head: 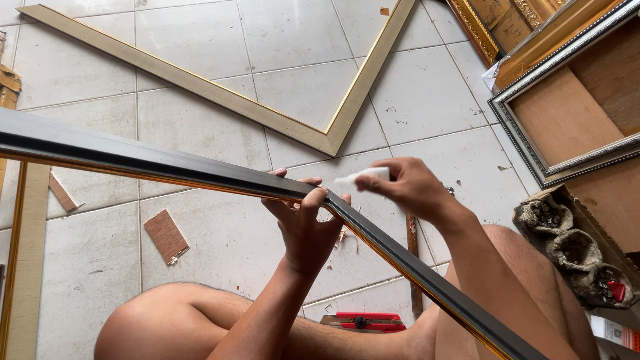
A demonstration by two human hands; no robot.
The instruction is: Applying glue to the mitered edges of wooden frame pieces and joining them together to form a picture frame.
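Holding: my left hand (308, 223) wraps tight around the black frame corner (327, 198), above my knees.
Pinching: my right hand (410, 188) squeezes a small white glue tube (363, 177), its tip just beside that corner.
Floor: a red cutter (363, 322) lies near my leg.

Left hand (305, 223) grips the black frame corner (325, 197); right hand (408, 187) holds a white tube (363, 177) beside it.

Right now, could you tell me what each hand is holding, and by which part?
The left hand clasps the black frame at its mitred corner joint. The right hand pinches a small white tube by its rear end, nozzle toward that corner.
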